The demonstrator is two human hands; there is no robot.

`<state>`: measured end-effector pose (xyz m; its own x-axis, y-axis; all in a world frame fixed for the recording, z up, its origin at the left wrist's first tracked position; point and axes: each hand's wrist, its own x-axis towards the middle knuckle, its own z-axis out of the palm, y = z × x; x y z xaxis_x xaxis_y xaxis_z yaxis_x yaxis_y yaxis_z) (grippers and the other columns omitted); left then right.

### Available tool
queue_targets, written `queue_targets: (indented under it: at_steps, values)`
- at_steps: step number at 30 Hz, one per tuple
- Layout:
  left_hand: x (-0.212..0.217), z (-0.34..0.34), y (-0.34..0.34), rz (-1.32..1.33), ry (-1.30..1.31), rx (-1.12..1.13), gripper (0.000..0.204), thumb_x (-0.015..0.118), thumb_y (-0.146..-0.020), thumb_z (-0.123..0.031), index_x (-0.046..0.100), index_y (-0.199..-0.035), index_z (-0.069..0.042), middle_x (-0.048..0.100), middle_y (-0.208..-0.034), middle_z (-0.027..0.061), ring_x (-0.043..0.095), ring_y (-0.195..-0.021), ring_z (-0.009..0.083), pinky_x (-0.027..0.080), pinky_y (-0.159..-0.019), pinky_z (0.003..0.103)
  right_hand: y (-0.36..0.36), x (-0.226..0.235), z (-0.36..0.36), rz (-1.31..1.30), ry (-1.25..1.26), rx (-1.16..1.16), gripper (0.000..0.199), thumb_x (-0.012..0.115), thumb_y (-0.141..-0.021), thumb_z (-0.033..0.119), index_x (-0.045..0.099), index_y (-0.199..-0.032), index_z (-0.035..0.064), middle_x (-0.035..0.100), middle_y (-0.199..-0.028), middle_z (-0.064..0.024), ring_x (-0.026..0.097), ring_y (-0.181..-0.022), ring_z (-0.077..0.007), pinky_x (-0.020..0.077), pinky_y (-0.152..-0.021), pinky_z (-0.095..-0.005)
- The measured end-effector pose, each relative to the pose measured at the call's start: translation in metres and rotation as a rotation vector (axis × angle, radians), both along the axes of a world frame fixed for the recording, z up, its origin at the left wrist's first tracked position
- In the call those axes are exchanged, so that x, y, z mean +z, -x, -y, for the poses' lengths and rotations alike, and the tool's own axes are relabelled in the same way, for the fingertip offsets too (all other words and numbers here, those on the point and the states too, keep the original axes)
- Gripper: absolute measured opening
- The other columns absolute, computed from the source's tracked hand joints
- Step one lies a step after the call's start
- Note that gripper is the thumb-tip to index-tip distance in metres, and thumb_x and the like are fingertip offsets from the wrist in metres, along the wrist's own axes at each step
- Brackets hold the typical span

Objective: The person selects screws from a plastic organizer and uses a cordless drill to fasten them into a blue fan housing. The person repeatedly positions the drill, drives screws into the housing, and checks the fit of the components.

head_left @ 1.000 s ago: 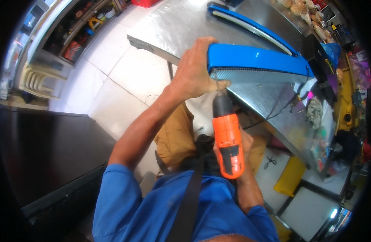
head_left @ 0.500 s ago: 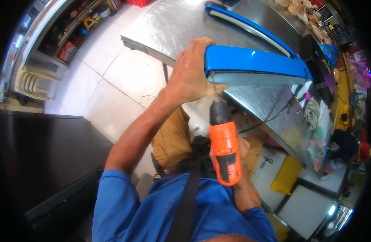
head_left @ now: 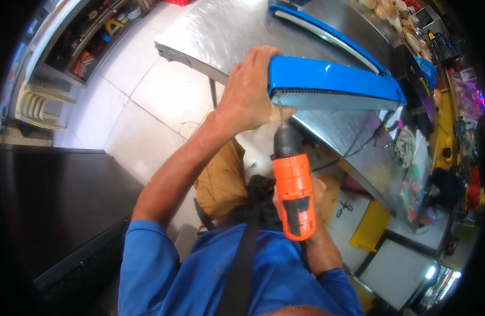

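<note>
From afar I see left grip clasping left end of blue housing, fingers over edge, thumb below. Right grip wrapped round orange drill (mostly hidden from me by drill body). Drill bit points away from right grip, tip at housing's lower corner beside left thumb. Beyond left grip, to right: curved blue frame on table.

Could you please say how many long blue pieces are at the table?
2: the blue housing held by the left hand, and the curved blue bar beyond it, over the metal table. Others may be hidden.
</note>
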<state>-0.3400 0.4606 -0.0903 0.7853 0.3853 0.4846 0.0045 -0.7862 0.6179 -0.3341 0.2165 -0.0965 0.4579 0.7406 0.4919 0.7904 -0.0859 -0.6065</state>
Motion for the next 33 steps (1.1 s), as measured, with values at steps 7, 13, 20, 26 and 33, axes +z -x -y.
queue_targets:
  at_steps: [7,13,20,26,33]
  values:
    - [-0.002,0.0,-0.002,-0.015,-0.006,0.011,0.103,0.096,-0.06,-0.032,0.042,-0.143,-0.003,0.051,-0.13,0.0167,0.057,-0.117,0.032,0.045,-0.102,0.046,0.002,0.008,-0.001,-0.087,-0.012,0.06,0.023,0.077,-0.077,0.004,0.066,-0.096,-0.0015,0.061,-0.078,-0.0137,0.064,-0.063,-0.0301,0.0485,-0.054,-0.0395]
    - [-0.003,0.0,-0.004,0.005,-0.014,0.03,0.106,0.1,-0.058,-0.038,0.045,-0.143,-0.007,0.055,-0.128,0.0146,0.06,-0.119,0.0339,0.049,-0.102,0.05,-0.006,0.006,0.006,-0.156,0.072,0.063,0.034,0.085,-0.082,0.02,0.071,-0.105,-0.0007,0.072,-0.083,-0.0088,0.072,-0.065,-0.0222,0.0562,-0.059,-0.0323]
    - [-0.006,0.0,-0.004,0.014,-0.015,0.014,0.101,0.096,-0.06,-0.032,0.043,-0.142,-0.005,0.053,-0.129,0.0167,0.058,-0.117,0.0318,0.044,-0.102,0.046,-0.008,0.01,0.004,-0.061,0.049,0.105,0.04,0.088,-0.082,0.028,0.07,-0.104,-0.0008,0.07,-0.08,-0.0093,0.071,-0.063,-0.0234,0.0545,-0.057,-0.0337]
    - [-0.004,0.001,-0.005,0.005,-0.018,0.016,0.102,0.096,-0.06,-0.032,0.043,-0.142,-0.005,0.053,-0.13,0.0172,0.058,-0.117,0.0324,0.044,-0.102,0.046,-0.006,0.013,0.001,-0.076,0.028,0.083,0.036,0.088,-0.081,0.025,0.07,-0.101,-0.0004,0.068,-0.077,-0.0093,0.069,-0.061,-0.0243,0.0537,-0.055,-0.0348]
    - [-0.006,0.001,-0.004,0.004,-0.024,0.044,0.107,0.1,-0.057,-0.041,0.046,-0.143,-0.007,0.055,-0.129,0.0149,0.06,-0.121,0.0343,0.049,-0.103,0.051,-0.003,0.01,-0.002,-0.132,0.011,0.094,0.027,0.083,-0.08,0.009,0.068,-0.101,-0.0014,0.067,-0.081,-0.0116,0.069,-0.064,-0.0271,0.0535,-0.058,-0.0366]
